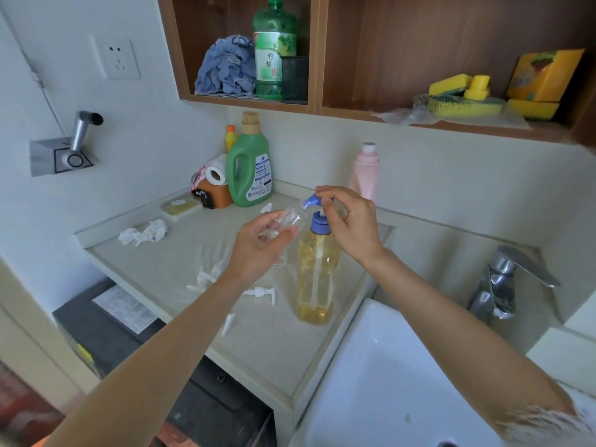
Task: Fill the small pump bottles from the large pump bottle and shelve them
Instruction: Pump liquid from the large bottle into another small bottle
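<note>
The large pump bottle (317,275), clear with yellow liquid and a blue pump head (312,201), stands upright on the counter beside the sink. My right hand (350,221) rests on top of the pump head with fingers curled over it. My left hand (261,250) grips a small clear bottle (290,219), tilted, its open mouth held at the blue spout. Several white small pump tops (258,292) lie loose on the counter below my left forearm. Another small clear bottle seems to stand behind my left hand, mostly hidden.
Counter (180,272) holds crumpled tissue (143,233), a green detergent jug (248,166), a paper roll, a soap dish and a pink bottle (366,172). White sink (403,382) and chrome tap (503,282) lie to the right. Wooden shelves (316,104) above hold a green bottle, a cloth and sponges.
</note>
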